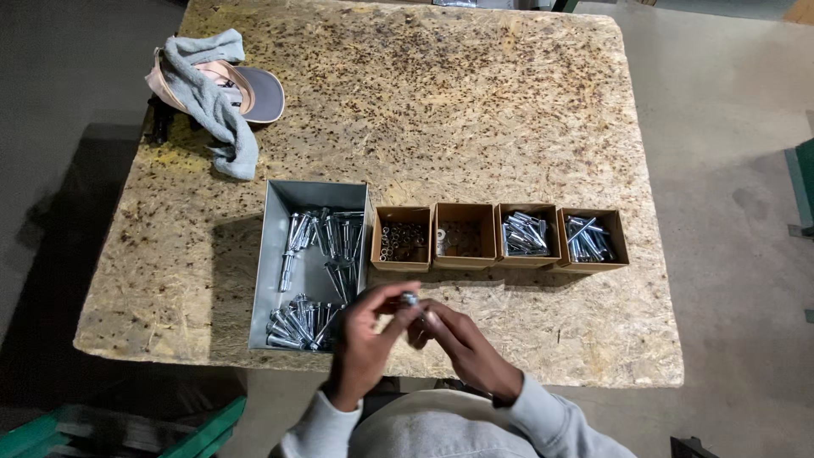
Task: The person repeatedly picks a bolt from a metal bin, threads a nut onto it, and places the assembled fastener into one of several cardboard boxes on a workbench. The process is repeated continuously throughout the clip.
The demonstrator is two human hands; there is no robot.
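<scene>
My left hand point(366, 337) and my right hand point(458, 339) meet over the near edge of the chipboard table point(475, 110). Between their fingertips they hold a small shiny bolt point(411, 299); its lower part is hidden by my fingers. Just left of my hands stands a grey metal tray point(275, 254) with several silver bolts. Behind my hands runs a row of small cardboard boxes: one with dark nuts point(402, 240), one with washers point(463, 237), and two with short bolts point(525, 235) point(591, 239).
A cap with a grey cloth point(212, 89) draped on it lies at the table's far left corner. Green metal framing point(127, 428) shows on the floor at lower left. Concrete floor surrounds the table.
</scene>
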